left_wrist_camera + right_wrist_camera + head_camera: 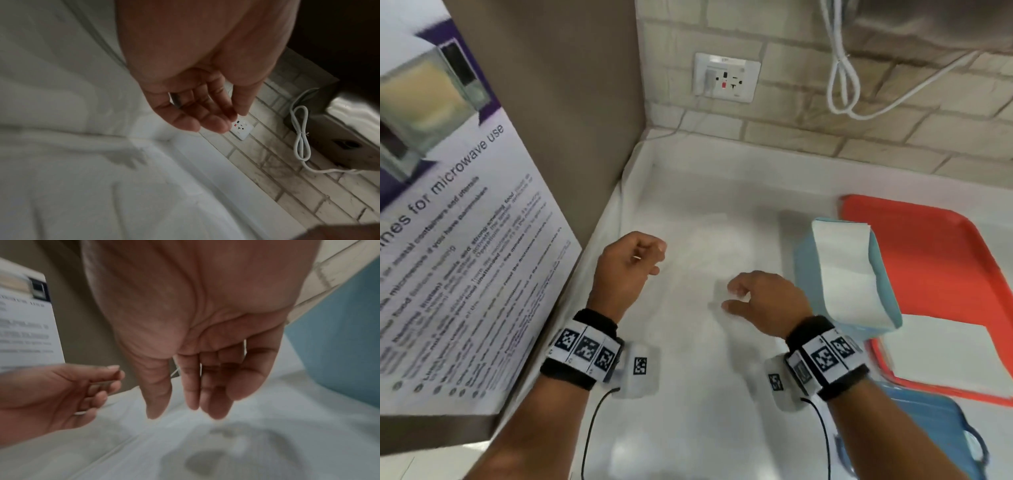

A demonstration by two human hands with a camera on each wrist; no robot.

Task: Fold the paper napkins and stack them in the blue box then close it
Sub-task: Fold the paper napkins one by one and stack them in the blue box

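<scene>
Poster reading "for microwave use", both hands' fingers loosely curled, empty, napkins in blue box

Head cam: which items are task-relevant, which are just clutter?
Job:
blue box, open
folded napkins in it
blue lid, lower right
left hand, right hand, both empty

Clutter:
red tray
microwave poster
wall socket
white cable
</scene>
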